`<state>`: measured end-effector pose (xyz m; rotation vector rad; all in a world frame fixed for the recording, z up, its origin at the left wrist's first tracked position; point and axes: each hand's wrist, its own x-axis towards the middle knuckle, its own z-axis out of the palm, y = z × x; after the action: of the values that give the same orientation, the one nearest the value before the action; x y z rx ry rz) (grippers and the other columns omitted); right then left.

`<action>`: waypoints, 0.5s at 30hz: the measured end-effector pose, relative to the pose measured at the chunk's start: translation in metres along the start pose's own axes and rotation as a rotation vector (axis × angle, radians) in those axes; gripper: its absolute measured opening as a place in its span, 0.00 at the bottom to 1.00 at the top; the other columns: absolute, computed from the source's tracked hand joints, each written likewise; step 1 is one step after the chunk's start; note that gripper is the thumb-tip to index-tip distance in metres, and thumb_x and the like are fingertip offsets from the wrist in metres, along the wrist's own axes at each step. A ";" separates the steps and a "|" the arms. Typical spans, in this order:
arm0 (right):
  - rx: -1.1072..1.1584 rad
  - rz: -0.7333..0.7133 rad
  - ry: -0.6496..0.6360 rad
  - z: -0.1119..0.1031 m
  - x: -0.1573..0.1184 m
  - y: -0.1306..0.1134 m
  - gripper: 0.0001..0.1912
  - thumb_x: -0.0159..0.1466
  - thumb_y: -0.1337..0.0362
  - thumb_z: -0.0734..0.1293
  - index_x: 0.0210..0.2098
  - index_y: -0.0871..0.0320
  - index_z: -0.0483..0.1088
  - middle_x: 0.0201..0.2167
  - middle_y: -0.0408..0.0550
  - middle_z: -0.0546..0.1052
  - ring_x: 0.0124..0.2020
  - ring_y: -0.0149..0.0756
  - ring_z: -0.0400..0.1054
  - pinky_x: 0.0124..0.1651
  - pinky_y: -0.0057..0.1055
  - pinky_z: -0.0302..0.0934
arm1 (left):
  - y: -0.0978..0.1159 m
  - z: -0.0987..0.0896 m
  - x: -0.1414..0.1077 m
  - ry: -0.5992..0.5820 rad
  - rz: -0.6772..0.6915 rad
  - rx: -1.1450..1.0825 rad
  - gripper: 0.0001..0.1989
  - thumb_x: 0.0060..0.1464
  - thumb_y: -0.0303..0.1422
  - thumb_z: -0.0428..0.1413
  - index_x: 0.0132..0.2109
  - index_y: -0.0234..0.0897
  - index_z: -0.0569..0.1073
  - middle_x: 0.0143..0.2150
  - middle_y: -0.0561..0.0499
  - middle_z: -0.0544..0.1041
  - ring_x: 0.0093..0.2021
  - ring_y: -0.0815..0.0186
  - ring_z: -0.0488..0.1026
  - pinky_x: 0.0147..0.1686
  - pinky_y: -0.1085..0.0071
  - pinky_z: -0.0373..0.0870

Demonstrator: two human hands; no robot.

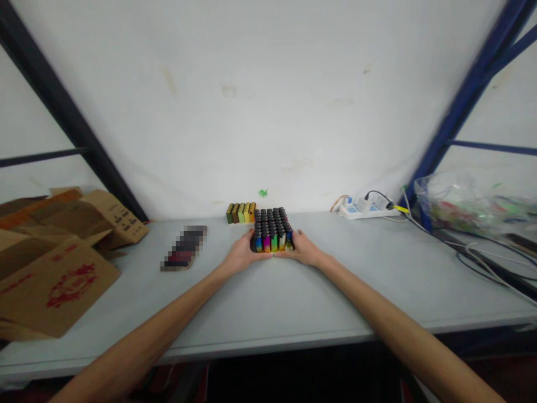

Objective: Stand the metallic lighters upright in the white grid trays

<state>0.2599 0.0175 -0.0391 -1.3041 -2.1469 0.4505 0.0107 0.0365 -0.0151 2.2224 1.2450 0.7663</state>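
A tray of lighters (272, 226) stands upright in rows near the middle of the table, with black tops and bright bodies in blue, pink, green and orange. My left hand (243, 252) grips its left side and my right hand (305, 248) its right side, the thumbs stretched along the front edge towards each other. Close behind and to the left, a smaller block of green, brown and yellow lighters (241, 213) sits against the wall. The fingers behind the tray are partly hidden, and I cannot tell whether the tray touches the table.
A blurred-out flat dark object (184, 249) lies left of my hands. Opened cardboard boxes (84, 274) crowd the table's left end. At the back right is a power strip (364, 208) with plugs and cables, beside a clear plastic bag (457, 201). Blue metal posts (457, 106) frame the table.
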 end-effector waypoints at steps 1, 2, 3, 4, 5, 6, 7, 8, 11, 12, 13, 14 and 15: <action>0.004 0.002 0.010 0.000 -0.002 0.000 0.42 0.61 0.41 0.74 0.66 0.56 0.65 0.59 0.60 0.78 0.64 0.60 0.68 0.71 0.65 0.50 | 0.001 0.001 0.000 -0.007 0.004 -0.009 0.45 0.46 0.52 0.71 0.66 0.38 0.68 0.61 0.42 0.78 0.61 0.44 0.75 0.61 0.50 0.73; 0.012 0.003 0.024 0.000 -0.005 -0.001 0.42 0.60 0.42 0.74 0.66 0.55 0.65 0.60 0.60 0.77 0.65 0.59 0.68 0.71 0.64 0.51 | 0.001 0.002 -0.001 -0.014 0.010 -0.020 0.45 0.46 0.52 0.71 0.67 0.39 0.67 0.62 0.42 0.78 0.62 0.44 0.74 0.63 0.50 0.72; 0.022 0.005 0.040 0.000 -0.008 -0.001 0.42 0.60 0.42 0.75 0.67 0.54 0.64 0.62 0.60 0.75 0.65 0.58 0.67 0.71 0.62 0.51 | 0.002 0.004 -0.001 -0.018 0.017 -0.031 0.46 0.47 0.51 0.71 0.67 0.39 0.66 0.63 0.42 0.77 0.63 0.44 0.74 0.63 0.49 0.71; 0.034 0.008 0.056 -0.001 -0.011 -0.002 0.43 0.60 0.43 0.75 0.68 0.54 0.63 0.64 0.60 0.74 0.66 0.57 0.67 0.71 0.61 0.52 | 0.002 0.005 -0.001 -0.018 0.024 -0.042 0.46 0.47 0.50 0.71 0.68 0.39 0.66 0.64 0.42 0.76 0.64 0.44 0.73 0.64 0.49 0.70; 0.047 0.013 0.068 -0.002 -0.014 -0.003 0.44 0.60 0.43 0.76 0.69 0.54 0.62 0.65 0.60 0.72 0.66 0.57 0.66 0.70 0.60 0.53 | 0.002 0.007 -0.001 -0.016 0.029 -0.051 0.46 0.47 0.49 0.71 0.68 0.39 0.66 0.64 0.41 0.76 0.65 0.44 0.72 0.65 0.49 0.70; 0.061 0.019 0.076 -0.003 -0.017 -0.003 0.45 0.60 0.44 0.76 0.70 0.54 0.60 0.66 0.61 0.71 0.67 0.58 0.65 0.70 0.59 0.54 | 0.002 0.009 -0.002 -0.015 0.033 -0.057 0.46 0.46 0.49 0.71 0.68 0.39 0.65 0.65 0.41 0.75 0.65 0.43 0.72 0.65 0.49 0.70; 0.075 0.022 0.082 -0.003 -0.019 -0.003 0.46 0.60 0.44 0.76 0.71 0.54 0.59 0.67 0.62 0.70 0.68 0.58 0.64 0.70 0.58 0.55 | 0.003 0.011 -0.002 -0.018 0.033 -0.063 0.46 0.46 0.48 0.71 0.68 0.39 0.65 0.65 0.41 0.75 0.65 0.43 0.71 0.66 0.49 0.69; 0.088 0.021 0.087 -0.004 -0.022 -0.003 0.48 0.60 0.44 0.76 0.72 0.55 0.57 0.68 0.62 0.69 0.69 0.58 0.63 0.70 0.56 0.56 | 0.003 0.012 -0.002 -0.025 0.031 -0.068 0.47 0.47 0.48 0.71 0.69 0.38 0.65 0.66 0.41 0.74 0.65 0.43 0.71 0.66 0.49 0.69; 0.111 0.017 0.093 -0.005 -0.027 -0.003 0.52 0.60 0.45 0.76 0.74 0.54 0.52 0.73 0.63 0.63 0.72 0.57 0.59 0.73 0.54 0.54 | 0.005 0.014 -0.003 -0.053 0.015 -0.068 0.47 0.48 0.50 0.70 0.70 0.39 0.63 0.68 0.40 0.72 0.66 0.42 0.71 0.67 0.47 0.68; 0.110 0.023 0.093 -0.005 -0.029 -0.002 0.53 0.60 0.45 0.76 0.75 0.54 0.51 0.73 0.63 0.61 0.73 0.57 0.58 0.73 0.54 0.54 | 0.005 0.015 -0.003 -0.059 0.013 -0.068 0.47 0.48 0.51 0.70 0.70 0.40 0.63 0.69 0.40 0.72 0.66 0.42 0.71 0.67 0.47 0.67; 0.107 0.030 0.092 -0.004 -0.030 -0.002 0.53 0.60 0.45 0.76 0.75 0.54 0.50 0.74 0.62 0.61 0.73 0.57 0.57 0.74 0.54 0.54 | 0.006 0.015 -0.003 -0.068 0.015 -0.071 0.47 0.48 0.51 0.70 0.70 0.41 0.62 0.69 0.41 0.71 0.66 0.42 0.71 0.67 0.47 0.67; 0.105 0.032 0.093 -0.004 -0.032 -0.001 0.54 0.60 0.45 0.76 0.75 0.54 0.49 0.74 0.63 0.60 0.73 0.57 0.57 0.74 0.53 0.53 | 0.006 0.015 -0.003 -0.076 0.017 -0.074 0.48 0.48 0.51 0.70 0.70 0.41 0.62 0.69 0.41 0.71 0.66 0.42 0.71 0.67 0.47 0.68; 0.102 0.033 0.093 -0.003 -0.034 0.000 0.54 0.60 0.44 0.76 0.76 0.55 0.49 0.74 0.63 0.59 0.74 0.57 0.56 0.74 0.53 0.53 | 0.006 0.015 -0.004 -0.084 0.021 -0.080 0.48 0.48 0.51 0.70 0.71 0.41 0.61 0.70 0.40 0.71 0.66 0.42 0.71 0.67 0.47 0.68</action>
<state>0.2739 -0.0131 -0.0469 -1.2801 -2.0026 0.4962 0.0228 0.0281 -0.0228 2.1835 1.1327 0.7107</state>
